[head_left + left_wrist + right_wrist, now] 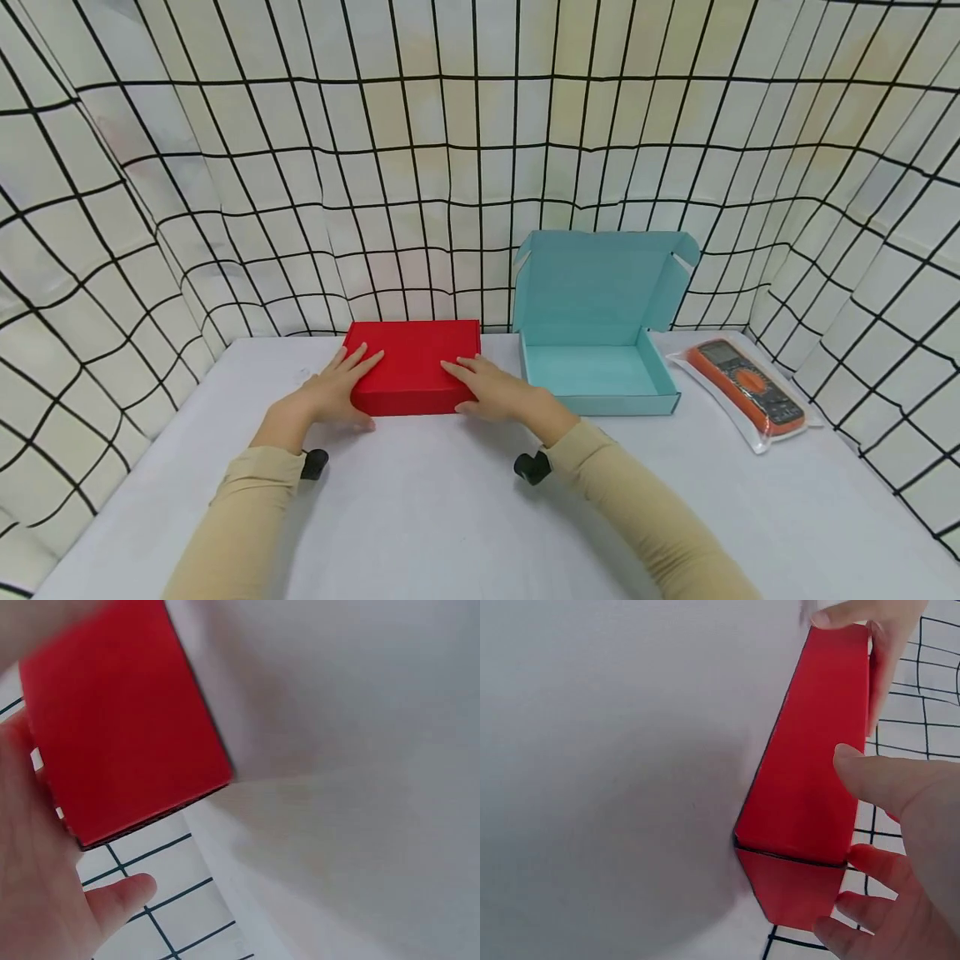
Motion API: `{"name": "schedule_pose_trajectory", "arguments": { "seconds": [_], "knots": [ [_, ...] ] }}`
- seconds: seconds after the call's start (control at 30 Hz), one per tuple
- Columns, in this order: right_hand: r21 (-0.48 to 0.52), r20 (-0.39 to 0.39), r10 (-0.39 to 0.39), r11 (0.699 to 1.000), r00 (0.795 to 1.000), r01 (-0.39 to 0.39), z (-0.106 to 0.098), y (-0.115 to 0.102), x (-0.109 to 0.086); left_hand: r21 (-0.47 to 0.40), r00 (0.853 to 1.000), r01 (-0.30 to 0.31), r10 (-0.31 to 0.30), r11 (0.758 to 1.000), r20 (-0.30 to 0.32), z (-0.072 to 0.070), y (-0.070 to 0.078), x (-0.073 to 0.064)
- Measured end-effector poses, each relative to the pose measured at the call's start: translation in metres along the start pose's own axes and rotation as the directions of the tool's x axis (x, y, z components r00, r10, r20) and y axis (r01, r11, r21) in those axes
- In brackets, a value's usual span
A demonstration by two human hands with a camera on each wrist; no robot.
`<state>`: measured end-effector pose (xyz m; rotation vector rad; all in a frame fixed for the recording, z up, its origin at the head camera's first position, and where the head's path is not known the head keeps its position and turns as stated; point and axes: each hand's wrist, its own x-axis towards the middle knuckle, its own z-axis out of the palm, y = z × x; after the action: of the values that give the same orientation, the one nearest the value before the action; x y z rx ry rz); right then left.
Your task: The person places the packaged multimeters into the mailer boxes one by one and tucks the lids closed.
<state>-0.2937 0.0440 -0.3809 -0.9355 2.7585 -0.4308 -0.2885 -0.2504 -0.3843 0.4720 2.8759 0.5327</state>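
A closed red cardboard box lies on the white tabletop, left of the middle in the head view. On its left end rests my left hand, fingers spread over the top and thumb low at the front corner. My right hand touches the right end, its fingers extended over the top edge and its thumb by the front. The right wrist view shows the long front side of the red box, with fingers spread along the end. In the left wrist view, one finger sticks out beyond the box's corner.
Right of the red box stands a light blue cardboard box, its lid raised and its inside bare. Farther right, an orange and black multimeter lies in a clear plastic bag. Black-gridded white cloth encloses the table at the back and sides.
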Motion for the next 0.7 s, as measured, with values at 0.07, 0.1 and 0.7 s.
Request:
{"name": "schedule_pose_trajectory", "arguments": {
  "seconds": [0.07,0.1,0.7],
  "knots": [
    [0.027,0.004,-0.016,1.0,1.0,0.016,-0.003,0.0,-0.004,-0.009,1.0,0.002,-0.002,1.0,0.006,-0.001,0.0,0.0],
    [0.034,0.002,-0.022,0.999,1.0,0.022,-0.005,0.001,-0.006,-0.012,1.0,-0.001,0.001,1.0,0.006,-0.002,0.0,0.001],
    [0.024,-0.238,-0.163,0.984,0.957,0.174,-0.032,0.028,-0.059,-0.086,0.988,0.038,-0.05,0.996,-0.145,-0.008,0.002,0.002]
  ]
}}
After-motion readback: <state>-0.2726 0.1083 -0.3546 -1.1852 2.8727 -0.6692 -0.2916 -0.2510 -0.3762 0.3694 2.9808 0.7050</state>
